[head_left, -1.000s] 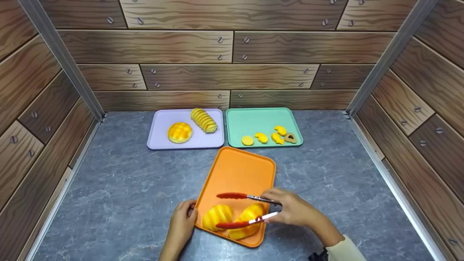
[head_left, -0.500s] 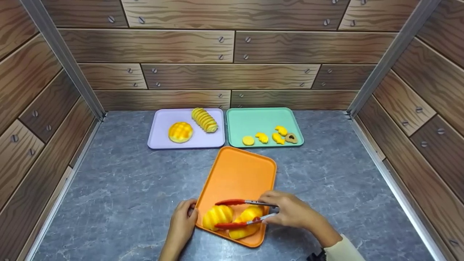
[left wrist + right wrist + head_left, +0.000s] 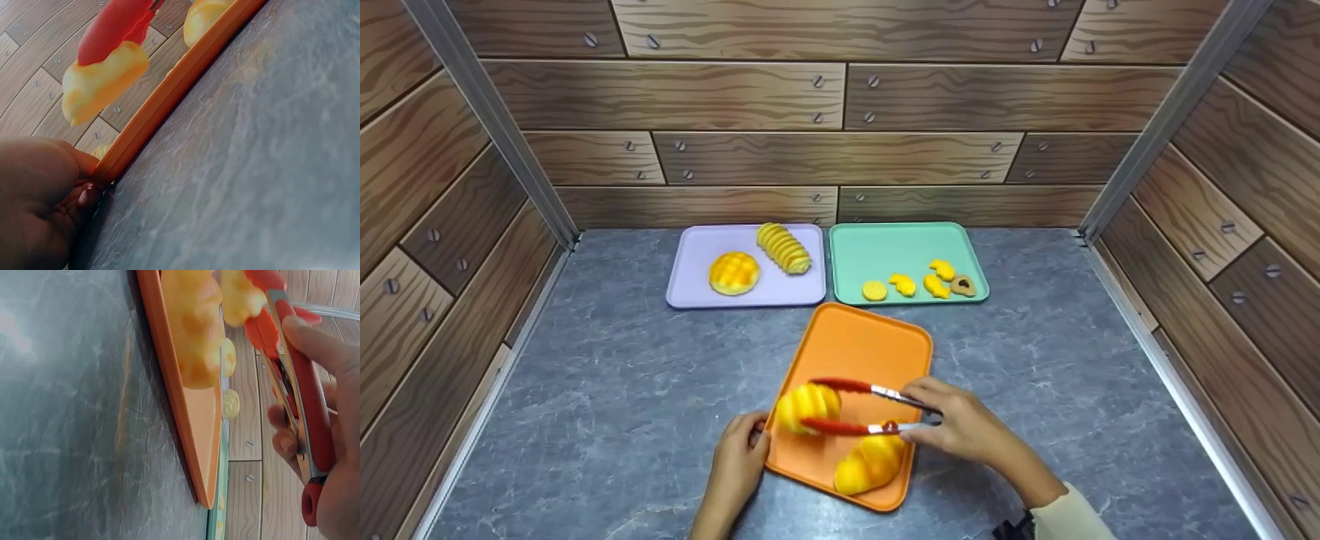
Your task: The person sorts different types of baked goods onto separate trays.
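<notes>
My left hand (image 3: 739, 454) pinches the left edge of the orange tray (image 3: 867, 351), thumb over the rim and fingers beneath in the left wrist view. In my right hand (image 3: 961, 421) are tongs (image 3: 842, 427) with red tips, gripped by the handles. Between those tips a yellow, ridged croissant-like bread roll (image 3: 104, 84) is held, raised above the tray in both wrist views. A second golden croissant (image 3: 870, 463) lies at the tray's near right corner, below the tongs.
Behind the orange tray stands a purple tray (image 3: 690, 255) with a round bun (image 3: 734, 273) and a long ridged bread (image 3: 784, 248). Beside it, a green tray (image 3: 885, 251) bears several small cookies (image 3: 902, 285). Wood-patterned walls (image 3: 750, 97) enclose the table.
The tongs have closed on the left bread roll and raised it, shifting it away from me. My right hand moved slightly forward; my left hand has stayed on the tray's edge.
</notes>
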`<state>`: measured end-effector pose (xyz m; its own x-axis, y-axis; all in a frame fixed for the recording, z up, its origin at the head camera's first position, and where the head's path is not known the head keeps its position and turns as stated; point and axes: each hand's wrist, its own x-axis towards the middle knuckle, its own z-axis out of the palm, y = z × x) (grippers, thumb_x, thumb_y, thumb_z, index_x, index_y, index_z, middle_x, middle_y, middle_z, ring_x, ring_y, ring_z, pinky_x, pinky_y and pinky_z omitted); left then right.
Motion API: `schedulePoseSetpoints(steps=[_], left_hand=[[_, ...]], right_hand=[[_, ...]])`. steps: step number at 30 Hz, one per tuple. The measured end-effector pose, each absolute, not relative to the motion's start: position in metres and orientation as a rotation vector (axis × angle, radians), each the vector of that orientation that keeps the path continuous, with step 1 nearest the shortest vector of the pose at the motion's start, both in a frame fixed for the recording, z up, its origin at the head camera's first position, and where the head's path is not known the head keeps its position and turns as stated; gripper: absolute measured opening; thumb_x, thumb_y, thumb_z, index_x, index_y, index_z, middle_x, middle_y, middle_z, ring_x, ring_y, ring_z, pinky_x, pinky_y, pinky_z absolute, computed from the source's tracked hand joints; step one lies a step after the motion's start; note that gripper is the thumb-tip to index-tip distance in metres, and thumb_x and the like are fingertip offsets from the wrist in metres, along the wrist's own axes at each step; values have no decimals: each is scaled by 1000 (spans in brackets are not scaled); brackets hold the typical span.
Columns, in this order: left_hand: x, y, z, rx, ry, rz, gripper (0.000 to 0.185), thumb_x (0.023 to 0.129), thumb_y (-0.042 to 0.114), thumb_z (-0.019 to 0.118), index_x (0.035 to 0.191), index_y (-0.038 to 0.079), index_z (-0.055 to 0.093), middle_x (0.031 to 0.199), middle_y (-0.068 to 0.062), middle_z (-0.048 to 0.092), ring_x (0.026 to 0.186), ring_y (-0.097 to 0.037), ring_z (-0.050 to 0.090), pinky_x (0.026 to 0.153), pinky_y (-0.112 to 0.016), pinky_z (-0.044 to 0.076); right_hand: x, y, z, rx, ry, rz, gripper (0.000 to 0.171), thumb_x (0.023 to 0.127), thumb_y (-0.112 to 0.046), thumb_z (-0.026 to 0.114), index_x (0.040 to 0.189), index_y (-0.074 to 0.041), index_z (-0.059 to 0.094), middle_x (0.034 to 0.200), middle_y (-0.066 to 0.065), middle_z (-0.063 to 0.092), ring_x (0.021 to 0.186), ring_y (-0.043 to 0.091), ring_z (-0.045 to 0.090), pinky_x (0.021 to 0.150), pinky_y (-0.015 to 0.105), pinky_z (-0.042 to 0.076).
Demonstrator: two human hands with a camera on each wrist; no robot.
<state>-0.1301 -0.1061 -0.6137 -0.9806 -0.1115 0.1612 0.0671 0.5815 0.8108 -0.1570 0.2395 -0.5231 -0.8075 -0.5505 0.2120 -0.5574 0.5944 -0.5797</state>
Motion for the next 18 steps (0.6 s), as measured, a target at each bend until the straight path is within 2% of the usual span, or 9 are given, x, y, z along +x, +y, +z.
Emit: schedulePoseSetpoints(steps=[3,9,18], left_hand=[[-130,-106,-614,26,-2605,-1351,22,88,1,68,109,5,71,93,0,62,82,-9,53,74,-26,46],[-131,-106,-615,22,-2609,-1339,21,88,2,68,109,5,71,94,-1,62,85,-11,55,76,-28,47],[-130,-106,-613,30,-2611,-1333,21,87,2,68,108,5,71,93,0,62,83,-10,54,75,-28,46]], right_hand=[[-160,234,-522,897,-2785,976,55,87,-49,75,131,-18,66,127,-10,62,105,8,62,87,34,55],[-174,222,-522,819,-2686,868,55,85,-41,80,129,-10,67,124,-3,64,98,12,63,81,35,55],[-206,197,-513,606,-2701,927,57,85,-38,80,131,-8,65,128,8,63,105,25,63,89,44,54]])
